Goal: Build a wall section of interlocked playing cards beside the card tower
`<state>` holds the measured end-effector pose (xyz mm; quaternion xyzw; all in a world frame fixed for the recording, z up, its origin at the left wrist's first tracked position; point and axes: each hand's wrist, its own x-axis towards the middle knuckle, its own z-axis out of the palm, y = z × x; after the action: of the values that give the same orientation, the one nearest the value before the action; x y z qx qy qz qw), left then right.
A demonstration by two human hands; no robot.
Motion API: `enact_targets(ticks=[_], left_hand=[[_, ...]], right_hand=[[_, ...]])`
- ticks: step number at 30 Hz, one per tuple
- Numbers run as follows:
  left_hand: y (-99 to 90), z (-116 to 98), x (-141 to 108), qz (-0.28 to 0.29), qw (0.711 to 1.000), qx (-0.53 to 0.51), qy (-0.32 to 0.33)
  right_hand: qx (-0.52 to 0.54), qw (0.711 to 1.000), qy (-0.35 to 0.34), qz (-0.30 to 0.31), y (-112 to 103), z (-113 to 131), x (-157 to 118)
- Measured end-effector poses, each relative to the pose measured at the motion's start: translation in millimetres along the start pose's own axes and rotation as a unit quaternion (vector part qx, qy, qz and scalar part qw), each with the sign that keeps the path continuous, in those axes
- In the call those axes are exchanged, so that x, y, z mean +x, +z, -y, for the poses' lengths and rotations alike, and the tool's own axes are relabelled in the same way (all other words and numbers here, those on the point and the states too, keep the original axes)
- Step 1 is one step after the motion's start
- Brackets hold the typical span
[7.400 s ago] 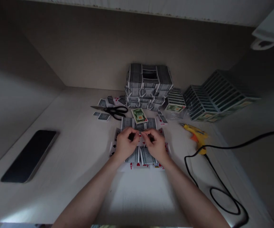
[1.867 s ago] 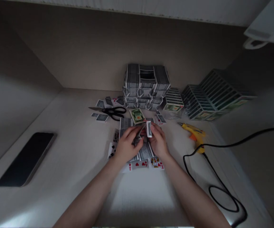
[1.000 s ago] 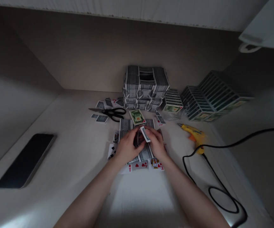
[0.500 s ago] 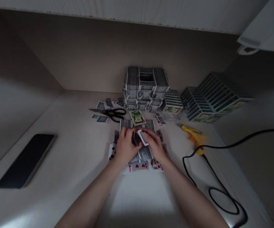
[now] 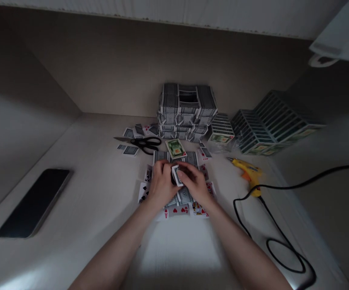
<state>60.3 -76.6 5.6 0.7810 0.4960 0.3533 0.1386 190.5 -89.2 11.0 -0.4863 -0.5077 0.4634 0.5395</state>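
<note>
Close together at the middle of the table, my left hand (image 5: pixel 161 184) and my right hand (image 5: pixel 196 186) are both closed on a small folded playing card (image 5: pixel 177 176). Its patterned back shows in part, and my right thumb presses on it. Fingers hide the rest of the card. Directly beneath my hands lies a flat panel of joined playing cards (image 5: pixel 185 196), backs up. Face-up cards stick out around its edges, among them an ace of hearts (image 5: pixel 166 213) and a king (image 5: pixel 200 209). A green card box (image 5: pixel 176 149) rests at the panel's far edge.
Black-handled scissors (image 5: pixel 146 142) lie at the far left among loose card pieces (image 5: pixel 130 150). Behind stands a block built of cards (image 5: pixel 189 112). Stacked card boxes (image 5: pixel 256 131), a yellow glue gun (image 5: pixel 250 173) and its black cord (image 5: pixel 283 187) occupy the right. A phone (image 5: pixel 34 203) lies left.
The folded card has turned more upright and shifted slightly left between my hands. My right thumb has moved left with it. The view has tilted a little.
</note>
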Motion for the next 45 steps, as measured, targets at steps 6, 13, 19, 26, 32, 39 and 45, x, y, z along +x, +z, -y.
enact_targets(ticks=[6,13,19,26,32,39,45], left_hand=[[4.8,3.9,-3.5,0.006,1.0,0.007,0.025],[5.2,4.2,-4.3,0.004,0.999,0.018,0.044],[2.9,1.6,-3.9,0.002,0.998,0.016,0.056],[3.1,0.4,-4.0,-0.007,0.999,0.02,0.046],[2.7,0.9,-3.0,-0.002,0.999,0.015,0.049],[1.3,0.2,-4.0,0.013,0.999,0.008,0.049],[2.1,1.5,-3.2,0.011,0.999,0.011,0.052]], right_hand=[[0.025,1.0,0.003,-0.013,1.3,-0.7,0.3],[0.055,0.998,0.008,-0.017,2.4,2.6,-0.3],[0.061,0.998,0.011,-0.016,1.8,0.2,-0.5],[0.031,0.999,-0.013,-0.004,0.7,-2.9,-0.6],[0.008,1.0,-0.029,0.008,-1.0,-7.1,0.0],[-0.009,0.999,-0.035,0.01,-0.5,-8.6,-0.1],[-0.046,0.998,-0.045,0.019,0.8,-11.1,-0.1]])
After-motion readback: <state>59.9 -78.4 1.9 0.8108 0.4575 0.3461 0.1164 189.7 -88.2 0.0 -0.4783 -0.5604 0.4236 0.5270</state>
